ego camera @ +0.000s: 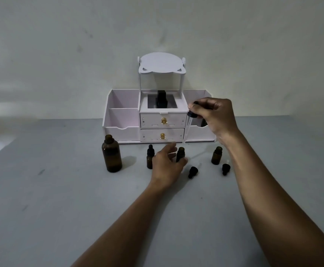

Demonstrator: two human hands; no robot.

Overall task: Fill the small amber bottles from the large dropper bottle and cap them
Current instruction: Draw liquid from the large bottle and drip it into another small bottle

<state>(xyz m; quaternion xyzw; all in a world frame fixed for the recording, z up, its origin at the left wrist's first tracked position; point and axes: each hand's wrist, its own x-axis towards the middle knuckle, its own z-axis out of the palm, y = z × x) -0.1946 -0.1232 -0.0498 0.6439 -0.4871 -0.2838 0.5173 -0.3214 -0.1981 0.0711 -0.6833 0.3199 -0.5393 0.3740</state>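
Note:
The large amber bottle (pixel 111 154) stands uncapped at the left. My right hand (pixel 214 117) pinches the black bulb of the large glass dropper (pixel 188 128), whose tip hangs just above an open small amber bottle (pixel 180 154). My left hand (pixel 167 163) is wrapped around that small bottle on the table. A capped small bottle (pixel 150 157) stands just left of my left hand. Another open small bottle (pixel 216 155) stands to the right. Two black dropper caps (pixel 193 172) (pixel 225 168) lie on the table in front.
A white desktop organiser (pixel 130 130) with two drawers, side compartments and a raised shelf stands against the wall behind the bottles. A black bottle (pixel 161 100) sits in its middle compartment. The grey table (pixel 60 199) stretches toward me.

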